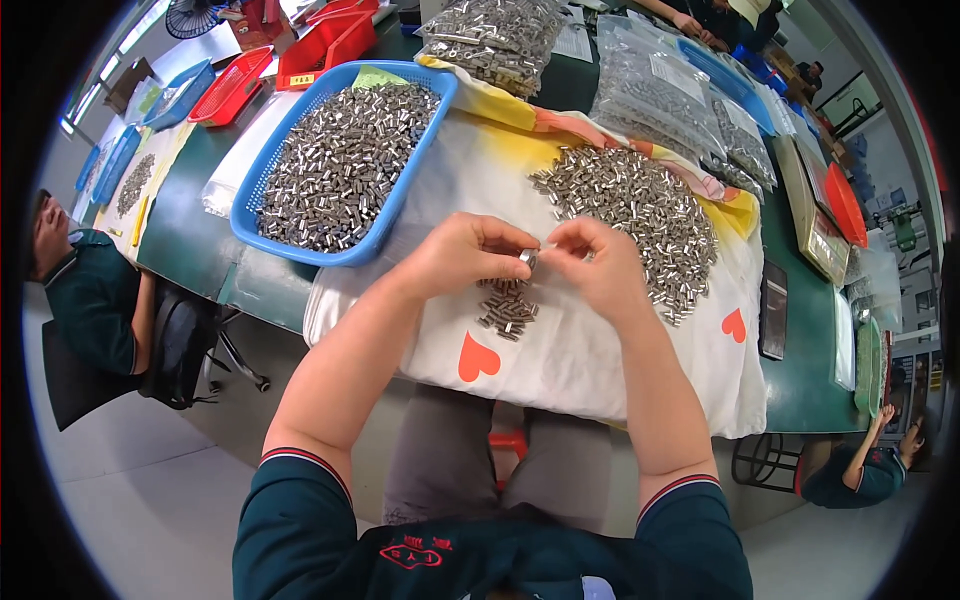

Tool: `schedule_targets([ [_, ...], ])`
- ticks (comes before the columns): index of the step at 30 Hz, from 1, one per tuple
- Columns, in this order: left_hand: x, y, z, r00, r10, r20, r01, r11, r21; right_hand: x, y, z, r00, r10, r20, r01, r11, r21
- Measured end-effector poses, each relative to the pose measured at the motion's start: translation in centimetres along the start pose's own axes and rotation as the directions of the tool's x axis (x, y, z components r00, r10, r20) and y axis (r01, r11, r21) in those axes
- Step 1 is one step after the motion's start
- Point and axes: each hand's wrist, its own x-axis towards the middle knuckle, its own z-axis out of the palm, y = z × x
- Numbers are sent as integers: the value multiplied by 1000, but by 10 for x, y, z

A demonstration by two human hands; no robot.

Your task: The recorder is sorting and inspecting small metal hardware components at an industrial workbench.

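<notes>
Pinched between the fingertips of both hands, one small silver metal sleeve [528, 259] sits at the centre of the frame; the left hand [468, 252] closes on it from the left and the right hand [597, 265] from the right, so each grip is narrow and shares the same piece. Directly below the hands lies a small cluster of like metal sleeves [507, 307] on the white cloth with orange hearts [560, 350] that covers the green tabletop [190, 235]. A large loose heap of silver sleeves [632, 205] spreads to the right of centre, and a blue plastic mesh tray filled with sleeves [342, 160] stands at upper left.

Risks, as judged from this arrangement: the sleeve is tiny and smooth, held only by fingertip pressure, so a slight release could let it drop into the cluster beneath and become indistinguishable from the others. The right wrist hangs near the edge of the heap; a sweep of the forearm could push pieces into the cluster. The cloth overhangs the near edge of the tabletop, so a rolling sleeve could run off to the floor.
</notes>
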Motion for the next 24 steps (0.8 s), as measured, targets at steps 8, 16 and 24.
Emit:
schedule_targets([
  [8,4,-2,3,999,19,39,-23,995,96,26,41,14,886,-357,-297,127,802,-584],
  [16,4,-3,2,999,39,27,-41,996,77,19,32,17,904,-373,-210,117,687,-717],
  [24,3,2,-1,997,34,-65,-45,983,-180,1,4,9,998,-33,-62,44,979,198],
])
